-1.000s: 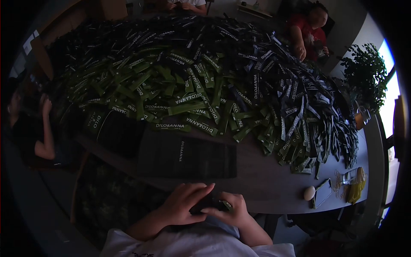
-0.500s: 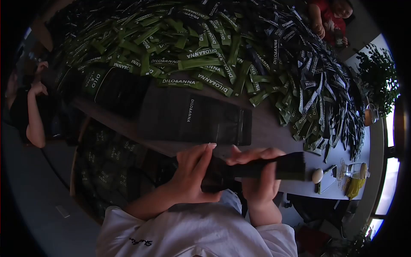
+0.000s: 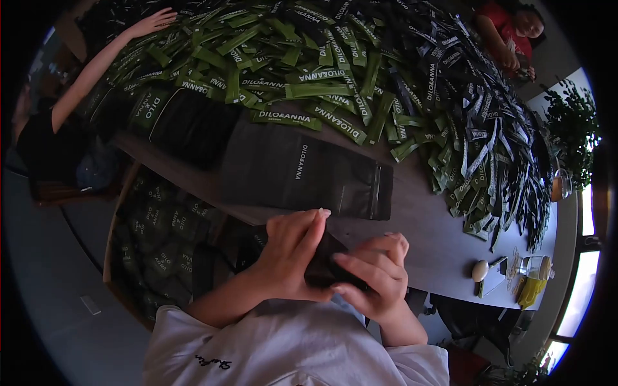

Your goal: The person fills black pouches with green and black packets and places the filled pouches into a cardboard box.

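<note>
My left hand (image 3: 290, 248) is curled round a dark pouch (image 3: 325, 257) held in front of my chest, thumb and fingers on its edge. My right hand (image 3: 376, 273) is at the pouch's right end, fingers bent and thumb below. Something dark sits between them, too shaded to name. Just beyond my hands a flat black DILO&ANNA pouch (image 3: 302, 170) lies on the table, its clear-edged seal to the right. Behind it spreads a large heap of green stick sachets (image 3: 322, 74), mixed with dark blue-black sachets (image 3: 476, 109) on the right.
More black pouches (image 3: 193, 125) stand at the left of the table. A box (image 3: 161, 238) of dark packets is below left. An egg-shaped white object (image 3: 480, 270), a phone (image 3: 493, 278) and a jar (image 3: 535, 266) lie right. One co-worker's arm (image 3: 96, 71) reaches toward the heap; another person (image 3: 505, 38) is far right.
The long dark bundle with a green side that stuck out of my right hand is out of sight. That hand has moved left to the pouch. The left co-worker's arm has stretched over the heap.
</note>
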`<state>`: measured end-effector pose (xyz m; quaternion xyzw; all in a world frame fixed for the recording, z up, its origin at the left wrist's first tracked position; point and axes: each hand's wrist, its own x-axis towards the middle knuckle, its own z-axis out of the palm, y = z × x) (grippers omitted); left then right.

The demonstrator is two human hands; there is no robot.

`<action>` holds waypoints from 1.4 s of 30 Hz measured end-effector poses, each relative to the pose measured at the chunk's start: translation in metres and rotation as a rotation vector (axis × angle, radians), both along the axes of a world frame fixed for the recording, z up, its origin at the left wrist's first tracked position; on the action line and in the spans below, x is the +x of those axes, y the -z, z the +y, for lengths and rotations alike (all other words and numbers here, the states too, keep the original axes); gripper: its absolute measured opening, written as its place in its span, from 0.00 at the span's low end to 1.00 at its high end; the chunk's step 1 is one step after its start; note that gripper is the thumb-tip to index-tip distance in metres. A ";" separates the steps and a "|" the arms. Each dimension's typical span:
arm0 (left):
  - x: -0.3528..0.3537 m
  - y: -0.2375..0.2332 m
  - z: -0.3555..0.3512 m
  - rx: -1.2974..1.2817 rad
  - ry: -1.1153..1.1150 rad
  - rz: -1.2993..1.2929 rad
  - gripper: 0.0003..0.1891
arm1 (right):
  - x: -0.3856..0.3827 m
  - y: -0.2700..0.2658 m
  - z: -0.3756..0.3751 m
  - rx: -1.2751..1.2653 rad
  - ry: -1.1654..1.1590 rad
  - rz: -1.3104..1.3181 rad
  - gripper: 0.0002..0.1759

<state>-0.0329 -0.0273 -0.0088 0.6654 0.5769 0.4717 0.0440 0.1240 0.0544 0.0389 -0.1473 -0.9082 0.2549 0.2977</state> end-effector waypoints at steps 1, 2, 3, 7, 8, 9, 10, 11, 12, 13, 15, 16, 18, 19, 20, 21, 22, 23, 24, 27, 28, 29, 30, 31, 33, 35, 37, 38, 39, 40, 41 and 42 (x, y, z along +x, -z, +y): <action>0.001 0.000 -0.001 -0.014 0.002 0.047 0.49 | -0.008 -0.005 -0.002 -0.020 -0.009 -0.068 0.14; 0.001 -0.001 -0.002 -0.029 -0.002 0.096 0.49 | -0.009 -0.001 -0.001 -0.026 -0.024 -0.063 0.14; 0.001 -0.005 -0.005 -0.068 -0.016 0.167 0.47 | -0.008 0.004 0.001 -0.046 -0.092 -0.077 0.13; -0.020 -0.019 -0.017 -0.078 0.096 0.002 0.54 | -0.012 0.010 0.010 -0.207 -0.215 -0.061 0.11; -0.024 -0.016 -0.024 -0.219 0.113 -0.165 0.53 | -0.014 0.008 0.010 -0.278 -0.237 -0.062 0.09; -0.029 -0.014 -0.030 -0.348 0.132 -0.339 0.53 | -0.020 0.006 0.009 -0.290 -0.291 -0.053 0.09; -0.033 -0.012 -0.035 -0.363 0.093 -0.399 0.52 | -0.027 0.002 0.007 -0.207 -0.305 -0.149 0.09; -0.036 -0.011 -0.041 -0.362 0.049 -0.393 0.52 | -0.033 -0.001 0.006 -0.115 -0.313 -0.242 0.08; -0.037 -0.010 -0.047 -0.379 0.033 -0.290 0.52 | -0.039 -0.002 0.005 -0.117 -0.356 -0.307 0.07; -0.038 -0.008 -0.052 -0.400 0.022 -0.191 0.51 | -0.046 -0.003 0.003 -0.114 -0.388 -0.299 0.07; -0.034 -0.003 -0.057 -0.292 -0.071 -0.158 0.49 | -0.056 -0.003 0.000 -0.076 -0.451 -0.431 0.07; -0.035 -0.002 -0.059 -0.272 -0.067 -0.147 0.49 | -0.059 -0.002 -0.001 -0.076 -0.476 -0.429 0.07; -0.037 -0.004 -0.066 -0.256 -0.066 -0.258 0.43 | -0.062 0.000 -0.002 -0.066 -0.448 -0.296 0.06; -0.040 -0.004 -0.068 -0.254 -0.080 -0.256 0.43 | -0.062 0.010 -0.008 -0.040 -0.355 -0.046 0.12; -0.042 -0.005 -0.069 -0.186 -0.084 -0.328 0.36 | -0.065 0.013 -0.018 -0.102 -0.152 0.065 0.16; -0.042 -0.005 -0.070 -0.117 -0.084 -0.401 0.29 | -0.067 0.015 -0.026 -0.163 0.054 0.171 0.20; -0.042 -0.007 -0.069 -0.116 -0.087 -0.404 0.29 | -0.070 0.014 -0.025 -0.160 0.031 0.136 0.21; -0.042 -0.008 -0.068 -0.062 -0.045 -0.455 0.23 | -0.064 0.021 -0.023 -0.289 -0.087 0.096 0.17; -0.042 -0.009 -0.068 -0.009 -0.002 -0.507 0.17 | -0.060 0.025 -0.024 -0.418 -0.202 0.054 0.13; -0.039 -0.007 -0.068 -0.002 0.051 -0.622 0.11 | -0.061 0.029 -0.030 -0.394 -0.211 0.107 0.08; -0.039 -0.007 -0.068 0.016 0.055 -0.633 0.10 | -0.061 0.030 -0.030 -0.426 -0.241 0.138 0.07; -0.040 -0.007 -0.069 0.015 0.060 -0.634 0.10 | -0.061 0.031 -0.030 -0.425 -0.235 0.137 0.07; -0.040 -0.006 -0.071 0.034 0.061 -0.604 0.10 | -0.062 0.033 -0.031 -0.446 -0.268 0.142 0.06; -0.042 -0.006 -0.074 0.054 0.060 -0.572 0.10 | -0.063 0.035 -0.031 -0.468 -0.302 0.146 0.05; -0.047 -0.005 -0.080 0.042 0.063 -0.552 0.10 | -0.068 0.037 -0.036 -0.519 -0.308 0.123 0.05; -0.055 -0.006 -0.086 0.054 0.054 -0.476 0.14 | -0.073 0.037 -0.037 -0.520 -0.335 0.074 0.05; -0.068 -0.007 -0.103 -0.006 0.044 -0.387 0.18 | -0.081 0.030 -0.037 -0.470 -0.422 -0.075 0.10; -0.081 -0.014 -0.117 -0.108 0.030 -0.340 0.19 | -0.086 0.024 -0.040 -0.513 -0.414 -0.098 0.17; -0.096 -0.019 -0.136 -0.180 -0.086 -0.251 0.20 | -0.084 0.017 -0.036 -0.536 -0.361 -0.086 0.20; -0.111 -0.016 -0.156 -0.222 -0.297 -0.058 0.20 | -0.080 0.011 -0.032 -0.561 -0.304 -0.075 0.24; -0.123 -0.024 -0.171 -0.333 -0.494 0.086 0.17 | -0.071 0.010 -0.022 -0.577 -0.233 -0.023 0.29; -0.136 -0.021 -0.188 -0.349 -0.597 0.123 0.14 | -0.061 0.004 -0.011 -0.616 -0.164 0.034 0.28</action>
